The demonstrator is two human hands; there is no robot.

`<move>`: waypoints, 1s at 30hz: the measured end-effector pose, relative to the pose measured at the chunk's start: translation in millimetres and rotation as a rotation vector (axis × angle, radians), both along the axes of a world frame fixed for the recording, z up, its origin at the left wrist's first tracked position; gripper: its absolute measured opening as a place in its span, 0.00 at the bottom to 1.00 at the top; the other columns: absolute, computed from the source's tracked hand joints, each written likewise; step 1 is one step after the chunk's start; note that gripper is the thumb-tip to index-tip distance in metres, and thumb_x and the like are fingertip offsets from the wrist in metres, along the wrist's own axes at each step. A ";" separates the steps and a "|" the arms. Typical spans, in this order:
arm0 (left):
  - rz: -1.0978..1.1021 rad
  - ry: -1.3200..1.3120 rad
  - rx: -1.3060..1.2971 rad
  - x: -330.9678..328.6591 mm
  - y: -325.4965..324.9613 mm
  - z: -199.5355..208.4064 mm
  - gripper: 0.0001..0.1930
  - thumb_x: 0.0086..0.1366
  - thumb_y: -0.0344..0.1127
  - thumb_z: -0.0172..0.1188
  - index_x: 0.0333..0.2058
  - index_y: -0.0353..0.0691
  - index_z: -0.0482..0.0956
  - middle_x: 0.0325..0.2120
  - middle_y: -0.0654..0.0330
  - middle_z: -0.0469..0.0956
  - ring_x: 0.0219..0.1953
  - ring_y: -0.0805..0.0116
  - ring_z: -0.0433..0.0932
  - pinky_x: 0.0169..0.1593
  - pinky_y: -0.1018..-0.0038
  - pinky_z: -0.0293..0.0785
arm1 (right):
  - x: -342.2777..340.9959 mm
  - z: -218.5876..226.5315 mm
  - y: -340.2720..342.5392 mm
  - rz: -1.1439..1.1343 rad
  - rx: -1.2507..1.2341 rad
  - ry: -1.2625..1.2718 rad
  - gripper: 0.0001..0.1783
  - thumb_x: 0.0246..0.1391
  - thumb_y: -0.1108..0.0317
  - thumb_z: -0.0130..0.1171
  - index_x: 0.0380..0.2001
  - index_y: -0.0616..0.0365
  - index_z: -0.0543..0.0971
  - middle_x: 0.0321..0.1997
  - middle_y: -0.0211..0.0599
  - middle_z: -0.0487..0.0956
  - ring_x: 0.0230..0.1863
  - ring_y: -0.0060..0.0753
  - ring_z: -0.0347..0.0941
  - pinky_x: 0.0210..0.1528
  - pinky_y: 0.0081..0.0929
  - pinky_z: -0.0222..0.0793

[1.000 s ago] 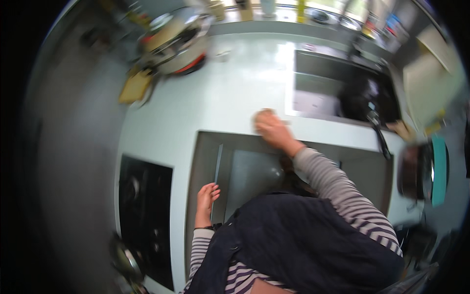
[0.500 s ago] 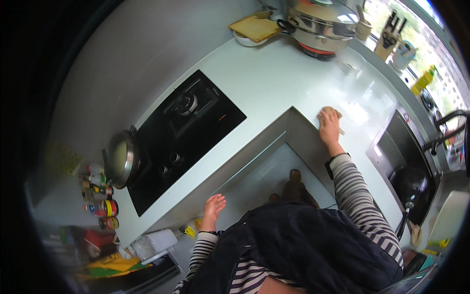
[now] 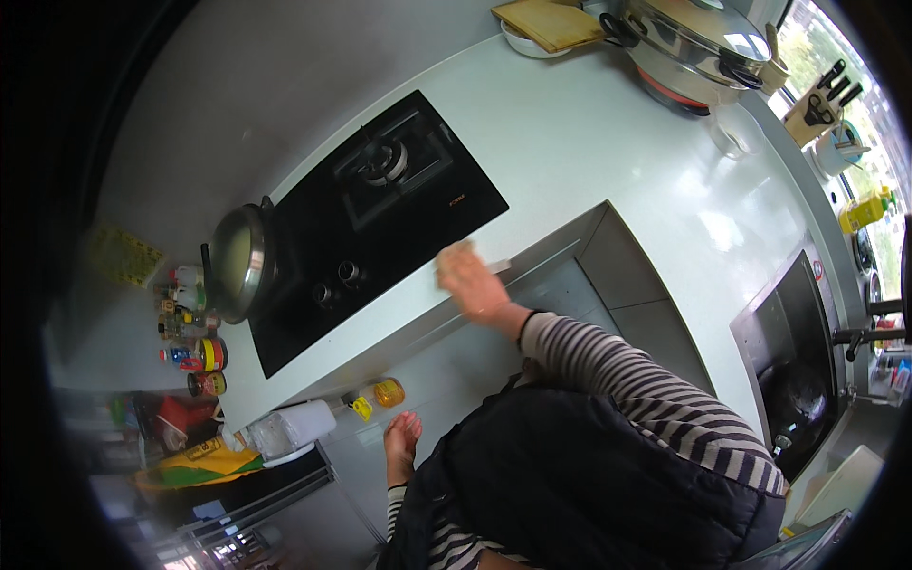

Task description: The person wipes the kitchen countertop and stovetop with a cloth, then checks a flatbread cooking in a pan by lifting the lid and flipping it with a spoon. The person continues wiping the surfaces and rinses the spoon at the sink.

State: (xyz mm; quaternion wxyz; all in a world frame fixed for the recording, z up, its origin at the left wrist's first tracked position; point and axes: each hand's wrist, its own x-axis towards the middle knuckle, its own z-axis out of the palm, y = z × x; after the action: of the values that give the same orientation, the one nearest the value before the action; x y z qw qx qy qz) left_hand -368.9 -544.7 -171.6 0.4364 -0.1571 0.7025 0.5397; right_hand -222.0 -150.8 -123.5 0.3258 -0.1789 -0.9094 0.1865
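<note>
My right hand [image 3: 472, 283] is pressed palm down on the pale countertop [image 3: 560, 161], at its front edge beside the black gas stove [image 3: 399, 256]. It is blurred by motion, with its fingers bunched over a cloth. A pale edge of the cloth [image 3: 501, 267] shows beside the hand; the rest lies hidden under the palm. My left hand [image 3: 403, 439] hangs over the floor near my body. Its fingers are loosely bent and hold nothing. A lidded frying pan [image 3: 237, 261] sits on the stove's left burner.
Bottles and jars [image 3: 204, 353] crowd the counter's left end. A steel steamer pot [image 3: 693, 47] stands at the back, near a clear bowl [image 3: 733, 130]. The sink [image 3: 760, 332], at right, holds a black wok [image 3: 796, 397]. A knife block [image 3: 812, 112] stands by the window.
My right hand has swept left with the cloth, from the counter right of the inner corner to the edge by the stove. My left hand has dropped slightly. The view has shifted.
</note>
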 end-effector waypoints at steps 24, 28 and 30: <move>0.054 0.019 0.013 37.2 59.8 42.4 0.13 0.72 0.40 0.52 0.49 0.40 0.76 0.44 0.58 0.80 0.43 0.64 0.80 0.47 0.69 0.77 | 21.2 2.2 27.9 0.067 -0.058 -0.305 0.23 0.56 0.65 0.57 0.56 0.53 0.74 0.68 0.53 0.63 0.72 0.54 0.54 0.74 0.47 0.47; 0.105 0.016 0.045 13.1 31.5 31.6 0.13 0.72 0.40 0.52 0.48 0.41 0.76 0.44 0.58 0.80 0.43 0.65 0.81 0.47 0.69 0.77 | -29.5 3.4 -4.4 0.150 -0.055 -0.392 0.23 0.59 0.61 0.56 0.58 0.50 0.73 0.68 0.53 0.64 0.72 0.53 0.54 0.74 0.47 0.46; 0.129 0.013 0.073 -7.1 13.9 20.8 0.13 0.72 0.40 0.51 0.48 0.41 0.76 0.43 0.59 0.80 0.42 0.65 0.81 0.46 0.69 0.77 | -55.4 4.2 -28.6 0.188 -0.042 -0.360 0.24 0.59 0.61 0.57 0.58 0.50 0.73 0.68 0.54 0.63 0.72 0.54 0.54 0.74 0.46 0.46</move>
State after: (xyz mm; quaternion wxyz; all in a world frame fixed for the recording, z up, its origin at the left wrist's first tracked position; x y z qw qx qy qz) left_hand -376.1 -530.8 -150.8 0.4016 -0.1824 0.6737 0.5930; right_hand -277.4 -179.4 -119.2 0.1354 -0.1303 -0.9616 0.2001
